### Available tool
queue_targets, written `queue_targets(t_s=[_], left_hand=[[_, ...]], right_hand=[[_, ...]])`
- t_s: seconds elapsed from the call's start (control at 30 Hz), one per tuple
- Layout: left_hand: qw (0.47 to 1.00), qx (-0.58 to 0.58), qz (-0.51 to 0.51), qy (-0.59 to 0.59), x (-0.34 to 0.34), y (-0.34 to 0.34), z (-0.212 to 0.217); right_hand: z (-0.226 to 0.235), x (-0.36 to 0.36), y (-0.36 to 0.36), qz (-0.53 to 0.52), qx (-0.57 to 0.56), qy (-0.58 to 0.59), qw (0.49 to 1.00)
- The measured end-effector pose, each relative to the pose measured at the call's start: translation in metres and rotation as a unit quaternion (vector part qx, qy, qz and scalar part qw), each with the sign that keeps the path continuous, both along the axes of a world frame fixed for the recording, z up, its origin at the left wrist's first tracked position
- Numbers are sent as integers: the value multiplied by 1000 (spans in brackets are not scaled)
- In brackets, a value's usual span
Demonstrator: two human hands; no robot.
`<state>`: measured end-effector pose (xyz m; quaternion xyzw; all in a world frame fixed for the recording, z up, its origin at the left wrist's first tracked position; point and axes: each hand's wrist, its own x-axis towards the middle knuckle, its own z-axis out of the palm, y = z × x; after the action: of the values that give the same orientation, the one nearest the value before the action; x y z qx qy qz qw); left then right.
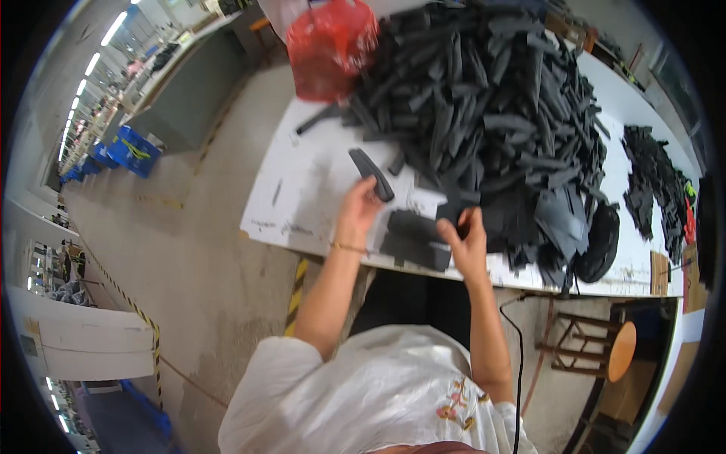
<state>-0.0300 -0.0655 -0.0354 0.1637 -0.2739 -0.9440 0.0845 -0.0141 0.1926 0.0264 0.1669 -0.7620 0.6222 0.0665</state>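
Note:
My left hand [358, 206] is closed round the lower end of a slim, slightly curved black piece [370, 172], held above the white table. My right hand [467, 240] is at the table's near side, thumb and fingers curled about a dark flat piece [455, 208] that merges with the black material behind it. Between the hands lie flat black pieces [414, 251], close to the near edge. Beyond them rises a large heap of black strips [476, 98], many folded or rolled. What exactly the pieces are made into cannot be seen.
A red plastic bag [331, 53] stands at the heap's left on the white table [283, 178]. A dark rounded object [601, 246] sits to the right, with a cable [520, 340] hanging nearby. Another black pile [652, 185] lies farther right. A wooden stool [620, 351] stands below.

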Motion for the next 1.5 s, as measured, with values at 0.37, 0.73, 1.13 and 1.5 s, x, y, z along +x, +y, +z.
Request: queue_targets(t_s=[0.37, 0.73, 1.13, 1.5], left_hand=[[995, -88, -44, 19, 33, 49, 68], [996, 29, -71, 43, 27, 73, 50], [998, 16, -52, 43, 15, 60, 64], [999, -16, -41, 15, 23, 62, 66]], right_hand=[[18, 13, -2, -7, 50, 72, 996], [22, 23, 3, -4, 73, 20, 997], [21, 19, 2, -15, 149, 92, 984], [8, 22, 6, 0, 157, 99, 983]])
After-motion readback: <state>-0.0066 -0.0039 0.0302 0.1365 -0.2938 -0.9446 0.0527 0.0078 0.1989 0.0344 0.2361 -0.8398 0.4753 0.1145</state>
